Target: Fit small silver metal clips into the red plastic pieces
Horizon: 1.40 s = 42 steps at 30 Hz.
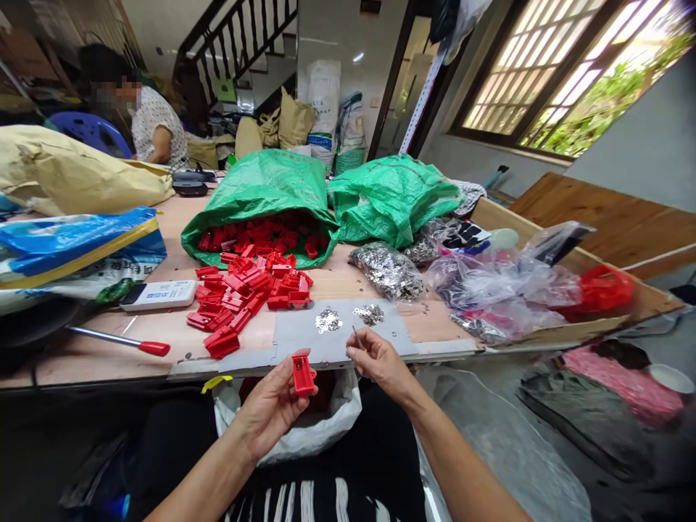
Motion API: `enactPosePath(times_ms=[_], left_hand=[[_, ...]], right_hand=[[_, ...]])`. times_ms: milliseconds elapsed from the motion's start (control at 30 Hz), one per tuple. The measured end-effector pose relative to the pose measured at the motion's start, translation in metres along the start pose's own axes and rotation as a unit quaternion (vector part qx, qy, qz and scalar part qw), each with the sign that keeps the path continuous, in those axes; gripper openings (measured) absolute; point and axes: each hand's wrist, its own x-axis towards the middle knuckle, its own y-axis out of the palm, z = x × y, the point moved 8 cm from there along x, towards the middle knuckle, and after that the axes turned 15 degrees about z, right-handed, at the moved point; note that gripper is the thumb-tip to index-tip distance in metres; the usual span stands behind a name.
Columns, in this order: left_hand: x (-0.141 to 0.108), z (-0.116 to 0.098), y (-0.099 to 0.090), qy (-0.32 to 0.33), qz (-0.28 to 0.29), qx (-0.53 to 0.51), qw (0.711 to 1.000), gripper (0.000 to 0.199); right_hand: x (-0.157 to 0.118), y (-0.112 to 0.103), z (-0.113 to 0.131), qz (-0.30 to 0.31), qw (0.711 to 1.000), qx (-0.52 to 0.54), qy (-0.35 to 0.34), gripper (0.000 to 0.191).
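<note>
My left hand (275, 402) holds a small red plastic part (303, 375) upright between thumb and fingers, above an open white sack (331, 424). To its right, my right hand (378, 362) is pinched on a thin pointed item (357, 337) at the table's front edge; its exact kind is too small to tell. Two little piles of metal pieces, one (328, 320) nearer the left and one (369, 313) nearer the right, lie on a grey sheet (293, 330) just beyond my hands. Many red parts (239, 293) are heaped left of the sheet, spilling from a green sack (266, 181).
A second green sack (394, 192) and a clear bag of metal pieces (387, 270) stand behind the sheet. At right is a wooden tray (565, 330) of plastic bags. A white device (160, 295) and a red-tipped lever (155, 348) are left. A person (157, 127) sits at the far left.
</note>
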Motion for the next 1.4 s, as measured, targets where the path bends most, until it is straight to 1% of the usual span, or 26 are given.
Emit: enactPosePath(times_ms=[100, 167, 233, 300, 400, 467, 567, 633, 667, 700, 833, 900, 967, 1133, 1267, 1333, 1400], left_hand=[[-0.002, -0.009, 0.005, 0.04, 0.006, 0.073, 0.997, 0.049], [-0.004, -0.017, 0.009, 0.081, 0.016, 0.126, 0.989, 0.049], [-0.006, -0.026, 0.011, 0.131, 0.014, 0.184, 0.974, 0.045], [-0.009, -0.033, 0.011, 0.171, -0.006, 0.25, 0.953, 0.041], [-0.015, -0.041, 0.01, 0.208, -0.052, 0.362, 0.907, 0.037], [-0.021, -0.047, 0.012, 0.236, -0.073, 0.435, 0.866, 0.034], [-0.028, -0.053, 0.02, 0.282, -0.072, 0.52, 0.803, 0.031], [-0.032, -0.055, 0.024, 0.303, -0.069, 0.55, 0.775, 0.033], [-0.033, -0.056, 0.024, 0.308, -0.07, 0.554, 0.77, 0.033], [-0.034, -0.057, 0.024, 0.31, -0.073, 0.551, 0.772, 0.034], [-0.033, -0.057, 0.021, 0.294, -0.081, 0.51, 0.804, 0.032], [-0.032, -0.057, 0.021, 0.292, -0.08, 0.505, 0.808, 0.032], [-0.032, -0.057, 0.022, 0.296, -0.075, 0.517, 0.799, 0.033], [-0.033, -0.055, 0.027, 0.309, -0.056, 0.577, 0.754, 0.032], [-0.036, -0.054, 0.03, 0.326, -0.052, 0.601, 0.728, 0.031], [-0.037, -0.055, 0.03, 0.332, -0.056, 0.596, 0.729, 0.032], [-0.038, -0.055, 0.027, 0.328, -0.066, 0.581, 0.742, 0.032]], right_hand=[[0.0, 0.024, 0.002, 0.03, 0.999, 0.016, -0.015, 0.029], [0.0, 0.035, 0.002, 0.044, 0.998, 0.025, -0.025, 0.027], [0.001, 0.04, 0.002, 0.047, 0.998, 0.027, -0.032, 0.028], [0.001, 0.041, 0.003, 0.034, 0.999, 0.014, -0.038, 0.028], [0.0, 0.041, 0.008, 0.009, 0.999, -0.011, -0.051, 0.026], [-0.001, 0.042, 0.012, -0.008, 0.998, -0.035, -0.06, 0.024], [-0.005, 0.046, 0.021, -0.034, 0.99, -0.119, -0.073, 0.018], [-0.007, 0.05, 0.027, -0.043, 0.977, -0.19, -0.085, 0.012], [-0.008, 0.053, 0.03, -0.044, 0.97, -0.221, -0.092, 0.008], [-0.009, 0.055, 0.033, -0.043, 0.963, -0.246, -0.099, 0.006], [-0.011, 0.062, 0.04, -0.027, 0.945, -0.304, -0.118, 0.006], [-0.012, 0.064, 0.042, -0.016, 0.94, -0.32, -0.119, 0.006], [-0.012, 0.065, 0.043, -0.008, 0.938, -0.327, -0.119, 0.007], [-0.012, 0.069, 0.044, 0.004, 0.936, -0.327, -0.131, 0.011], [-0.013, 0.072, 0.044, 0.008, 0.94, -0.312, -0.135, 0.014], [-0.013, 0.072, 0.043, 0.017, 0.95, -0.286, -0.122, 0.016], [-0.013, 0.07, 0.04, 0.033, 0.963, -0.245, -0.106, 0.017]])
